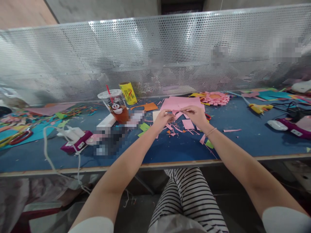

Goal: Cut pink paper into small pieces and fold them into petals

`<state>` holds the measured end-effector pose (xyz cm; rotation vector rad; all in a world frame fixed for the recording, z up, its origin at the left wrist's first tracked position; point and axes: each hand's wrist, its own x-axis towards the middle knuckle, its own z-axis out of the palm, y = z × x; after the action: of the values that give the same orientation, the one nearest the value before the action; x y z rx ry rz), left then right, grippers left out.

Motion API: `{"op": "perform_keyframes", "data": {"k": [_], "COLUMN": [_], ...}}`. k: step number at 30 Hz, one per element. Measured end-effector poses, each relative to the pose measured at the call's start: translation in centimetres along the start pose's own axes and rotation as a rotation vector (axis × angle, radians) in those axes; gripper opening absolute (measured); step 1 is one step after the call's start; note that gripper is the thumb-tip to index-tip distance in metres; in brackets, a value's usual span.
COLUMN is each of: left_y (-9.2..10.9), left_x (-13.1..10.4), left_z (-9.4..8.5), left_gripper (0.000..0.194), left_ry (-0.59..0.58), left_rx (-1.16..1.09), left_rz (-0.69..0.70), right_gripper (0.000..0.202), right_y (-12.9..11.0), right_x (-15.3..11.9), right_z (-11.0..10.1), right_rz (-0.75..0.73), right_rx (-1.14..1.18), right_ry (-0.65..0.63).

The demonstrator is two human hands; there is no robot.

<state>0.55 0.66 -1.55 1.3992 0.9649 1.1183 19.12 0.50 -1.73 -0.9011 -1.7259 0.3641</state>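
My left hand (164, 118) and my right hand (195, 115) are close together over the blue table. A small piece of pink paper (176, 112) is pinched between the fingertips of both. Behind them lies a larger pink sheet (183, 102). Pink paper scraps (173, 128) and a pink square (188, 124) are scattered below the hands. Red scissors handles (208, 116) peek out beside my right hand, mostly hidden. A fringed pink paper flower (215, 98) rests farther back on the right.
A plastic cup with a straw (117, 105) stands left, near a yellow box (128, 93). Purple power strips (76, 142) with a white cord lie at left and right. A yellow glue gun (260, 108) is on the right. A perforated metal screen (155, 55) closes the back.
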Motion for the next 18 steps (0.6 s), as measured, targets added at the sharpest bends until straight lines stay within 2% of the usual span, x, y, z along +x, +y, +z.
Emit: {"op": "perform_keyframes", "data": {"k": [2,4,8,11,14,18], "left_y": [0.1,0.2,0.2,0.2,0.3,0.6], "left_x": [0.0,-0.1,-0.2,-0.4,-0.7,-1.1], "left_z": [0.0,-0.1,-0.1,0.0,0.1,0.4], "left_gripper": [0.027,0.027,0.034,0.036,0.035,0.027], "left_ry": [0.008,0.020,0.028,-0.005,-0.048,-0.086], "left_rx": [-0.167,-0.241,-0.243,-0.189,-0.173,-0.145], "left_rz": [-0.038,-0.043,-0.005,-0.035,-0.078,-0.072], "right_gripper": [0.017,0.014,0.015,0.020,0.021,0.018], "right_y": [-0.4,-0.7,-1.1,-1.4,-1.7,-2.0], "right_x": [-0.2,-0.3,-0.7,-1.0,-1.0,-0.9], "right_z": [0.1,0.2,0.4,0.6,0.7,0.8], "right_rz": [-0.046,-0.091,-0.113,-0.078,-0.043,-0.045], "right_rx": [-0.024,-0.046,-0.049,-0.001,0.015,0.025], "right_ry": [-0.109,-0.197,-0.295,-0.362,-0.362,-0.278]}}
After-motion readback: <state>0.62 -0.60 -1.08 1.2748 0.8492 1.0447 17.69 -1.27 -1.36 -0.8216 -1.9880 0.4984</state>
